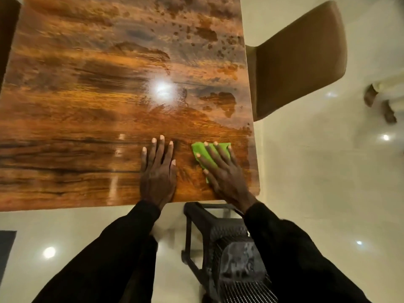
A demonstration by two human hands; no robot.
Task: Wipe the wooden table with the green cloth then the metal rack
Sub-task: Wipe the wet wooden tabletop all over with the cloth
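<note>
The metal rack (pixel 238 270) stands on the floor nearest the person, below the near edge of the desk (pixel 76 127), more on the right side. On the desk, the left hand (pixel 158 171) lies flat, fingers straight, holding nothing. Just beside it, the right hand (pixel 220 171) presses the green cloth (pixel 224 147) with spread fingers, near the right corner. Blotchy marks (pixel 220 101) lie farther ahead, so the stroke probably goes forward.

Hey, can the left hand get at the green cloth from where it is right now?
Probably yes. The left hand lies flat on the wooden table right beside the green cloth, with only bare tabletop between them. The right hand presses flat on the cloth, though, covering much of it.
</note>
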